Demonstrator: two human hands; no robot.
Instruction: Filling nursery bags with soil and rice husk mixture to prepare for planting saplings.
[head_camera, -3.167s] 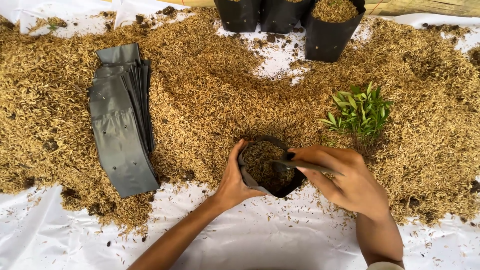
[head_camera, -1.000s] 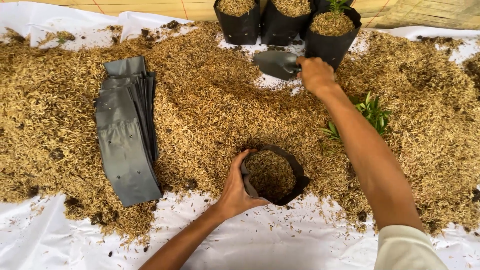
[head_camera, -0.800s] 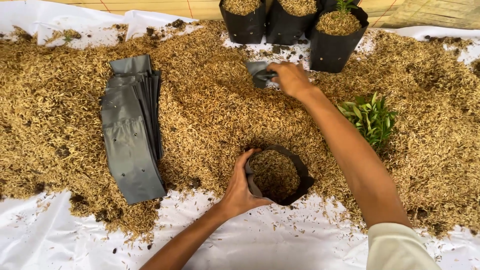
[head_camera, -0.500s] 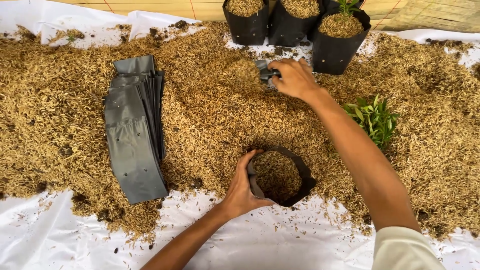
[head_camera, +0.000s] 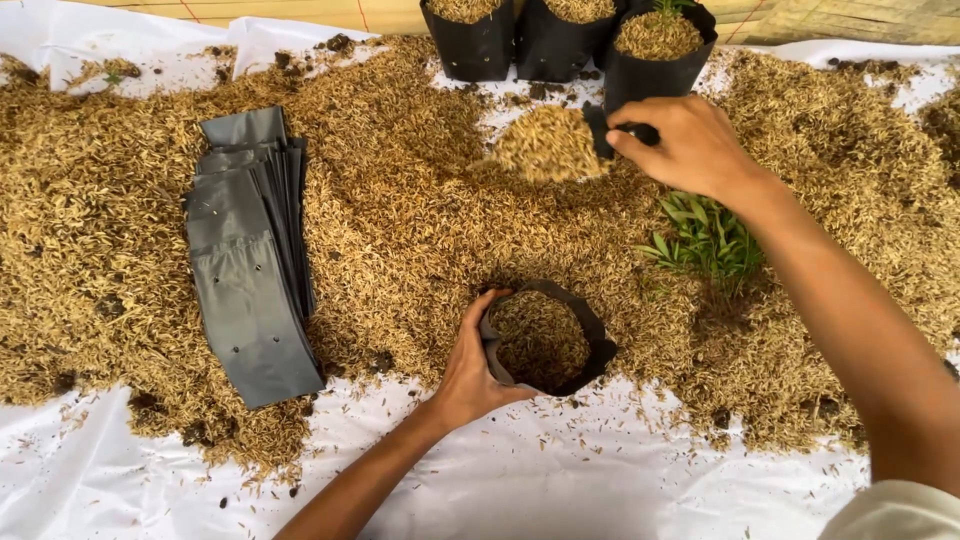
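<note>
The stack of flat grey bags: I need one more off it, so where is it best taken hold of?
Probably at the top end of the stack of flat grey bags, coming from above. There the bags are fanned, each edge stepped past the next, so a single one can be pinched; the lower ends lie flush together on the husk.

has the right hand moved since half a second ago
Yes. The right hand has lifted a heaped scoop of husk, now nearer the three filled bags.

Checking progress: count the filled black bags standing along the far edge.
3 filled black bags: left, middle and right, the right one just behind the right hand. The frame's top edge may hide more.
</note>
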